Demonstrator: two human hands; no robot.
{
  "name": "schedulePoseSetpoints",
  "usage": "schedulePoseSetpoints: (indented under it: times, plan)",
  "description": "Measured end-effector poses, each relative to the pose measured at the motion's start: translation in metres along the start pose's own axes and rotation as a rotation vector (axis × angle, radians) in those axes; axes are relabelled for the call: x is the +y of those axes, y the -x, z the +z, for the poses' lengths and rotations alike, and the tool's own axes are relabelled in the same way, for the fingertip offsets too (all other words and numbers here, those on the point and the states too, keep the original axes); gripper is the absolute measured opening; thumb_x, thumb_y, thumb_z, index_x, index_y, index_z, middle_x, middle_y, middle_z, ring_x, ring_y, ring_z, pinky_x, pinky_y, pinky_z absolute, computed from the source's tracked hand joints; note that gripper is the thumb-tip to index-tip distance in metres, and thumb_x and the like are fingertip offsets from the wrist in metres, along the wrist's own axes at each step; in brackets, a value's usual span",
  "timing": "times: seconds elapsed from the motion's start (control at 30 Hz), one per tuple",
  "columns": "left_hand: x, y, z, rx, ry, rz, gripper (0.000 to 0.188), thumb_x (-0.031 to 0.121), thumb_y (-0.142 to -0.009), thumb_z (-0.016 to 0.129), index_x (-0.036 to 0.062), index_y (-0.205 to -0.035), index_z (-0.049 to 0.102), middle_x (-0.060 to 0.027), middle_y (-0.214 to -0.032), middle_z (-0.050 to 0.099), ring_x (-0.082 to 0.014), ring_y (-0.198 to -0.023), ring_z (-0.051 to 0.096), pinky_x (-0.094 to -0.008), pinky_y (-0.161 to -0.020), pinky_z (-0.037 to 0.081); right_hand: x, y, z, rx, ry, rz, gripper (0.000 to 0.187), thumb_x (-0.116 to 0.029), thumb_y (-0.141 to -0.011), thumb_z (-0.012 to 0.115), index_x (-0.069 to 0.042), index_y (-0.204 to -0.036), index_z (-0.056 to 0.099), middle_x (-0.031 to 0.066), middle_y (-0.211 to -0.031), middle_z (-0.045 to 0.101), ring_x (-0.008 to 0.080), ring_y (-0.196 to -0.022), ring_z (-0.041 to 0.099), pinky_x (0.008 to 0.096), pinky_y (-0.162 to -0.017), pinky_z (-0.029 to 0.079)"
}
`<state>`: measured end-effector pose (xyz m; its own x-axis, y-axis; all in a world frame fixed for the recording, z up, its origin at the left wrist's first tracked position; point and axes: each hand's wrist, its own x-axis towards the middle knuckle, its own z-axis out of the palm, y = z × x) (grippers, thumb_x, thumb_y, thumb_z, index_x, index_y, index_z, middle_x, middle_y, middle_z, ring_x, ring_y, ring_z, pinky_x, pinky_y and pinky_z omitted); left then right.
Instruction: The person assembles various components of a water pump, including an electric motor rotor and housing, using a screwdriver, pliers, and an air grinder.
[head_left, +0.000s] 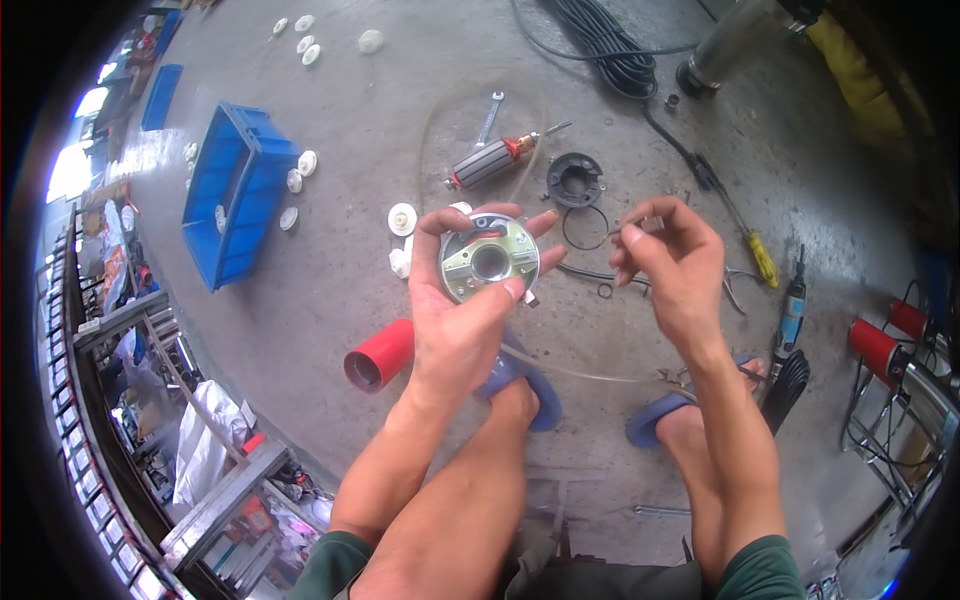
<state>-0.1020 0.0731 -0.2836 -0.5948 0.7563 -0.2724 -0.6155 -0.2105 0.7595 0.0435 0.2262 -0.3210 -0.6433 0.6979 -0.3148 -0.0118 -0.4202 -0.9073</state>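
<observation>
The head view looks down at a person crouching on a grey concrete floor (400, 130). The left hand (462, 300) is curled around a round metal disc (489, 257) with a hole in its middle. The fingers (545, 222) hold it by the rim, up in front of the person and above the floor. The right hand (672, 262) is just beside it, with the fingertips pinched shut on a small thin metal piece (640, 224) that is too tiny to name.

On the floor past the hands lie a motor rotor (492, 163) with copper at one end, a black round part (575, 180), a thin wire ring (585, 227) and a spanner (489, 118). A red tube (380, 356) lies near the left wrist. A blue crate (232, 195) sits well off to the left, with white round caps (300, 170) beside it. A yellow-handled screwdriver (752, 245) lies to the right.
</observation>
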Motion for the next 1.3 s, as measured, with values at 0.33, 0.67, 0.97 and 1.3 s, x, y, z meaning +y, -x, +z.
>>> schedulePoseSetpoints:
  times: [0.33, 0.67, 0.97, 1.3]
  plan:
    - [0.002, 0.002, 0.007, 0.015, 0.007, 0.002, 0.058, -0.012, -0.086, 0.067, 0.0166, -0.13, 0.043, -0.018, -0.142, 0.056, -0.0498, -0.14, 0.053, -0.0587, -0.103, 0.06, -0.012, 0.032, 0.042, -0.136, -0.274, 0.011, 0.018, -0.001, -0.101, 0.069, 0.005, -0.118, 0.066, 0.0134, -0.108, 0.075, 0.0179, -0.093, 0.076, 0.0276, -0.071, 0.063]
    - [0.008, 0.005, 0.013, 0.033, 0.02, -0.002, 0.06, -0.012, -0.086, 0.065, 0.0166, -0.132, 0.042, -0.0185, -0.144, 0.054, -0.05, -0.14, 0.053, -0.0608, -0.109, 0.056, -0.002, 0.035, 0.046, -0.113, -0.272, 0.017, 0.015, -0.001, -0.1, 0.07, 0.004, -0.114, 0.067, 0.01, -0.104, 0.075, 0.0148, -0.09, 0.075, 0.0265, -0.069, 0.062]
    - [-0.005, 0.007, 0.017, 0.061, -0.007, 0.059, 0.066, -0.02, -0.084, 0.062, 0.0136, -0.135, 0.038, -0.0173, -0.138, 0.053, -0.0489, -0.137, 0.056, -0.0631, -0.114, 0.05, 0.021, 0.043, 0.047, -0.124, 0.493, -0.708, 0.029, -0.006, -0.076, 0.085, -0.003, -0.101, 0.072, 0.0116, -0.092, 0.072, 0.0273, -0.077, 0.072, 0.0362, -0.066, 0.059]
    - [0.013, 0.0, 0.015, 0.116, -0.011, -0.068, 0.063, -0.016, -0.083, 0.064, 0.0138, -0.132, 0.04, -0.0173, -0.135, 0.058, -0.0506, -0.136, 0.055, -0.0686, -0.118, 0.042, 0.094, -0.086, -0.134, 0.305, 1.29, -0.293, 0.014, -0.021, -0.091, 0.076, -0.011, -0.1, 0.081, 0.0079, -0.103, 0.074, 0.0313, -0.103, 0.068, 0.0438, -0.087, 0.056]
